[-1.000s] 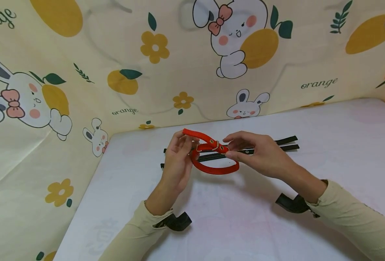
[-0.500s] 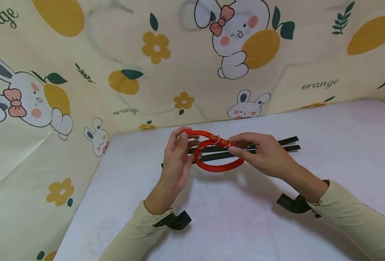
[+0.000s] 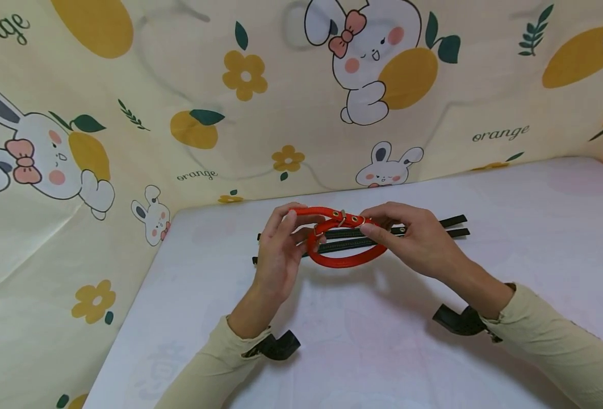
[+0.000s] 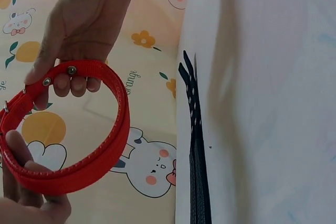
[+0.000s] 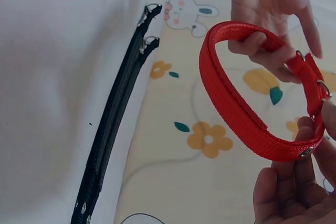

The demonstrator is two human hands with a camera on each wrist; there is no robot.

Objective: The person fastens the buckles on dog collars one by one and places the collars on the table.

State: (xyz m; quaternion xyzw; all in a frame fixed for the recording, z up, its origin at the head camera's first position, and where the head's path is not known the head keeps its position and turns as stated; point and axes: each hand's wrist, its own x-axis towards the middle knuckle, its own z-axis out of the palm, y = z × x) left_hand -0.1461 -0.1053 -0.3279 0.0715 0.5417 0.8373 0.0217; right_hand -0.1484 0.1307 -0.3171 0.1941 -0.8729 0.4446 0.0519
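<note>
Red collar (image 3: 344, 241), looped into a ring, is up off the white table (image 3: 511, 227) and held between both hands. Left hand (image 3: 277, 250) pinches the strap's free end at the ring's left side, thumb and fingers closed on the webbing. Right hand (image 3: 414, 241) clamps the other side, fingertips pressed on the strap just beside the metal buckle (image 3: 343, 218). Eyelets dot the strap. Underneath and just behind the ring, two black collars (image 3: 424, 227) lie flat and straight, side by side on the table. Behind it all hangs a cream cloth (image 3: 179, 85) printed with rabbits and oranges.
</note>
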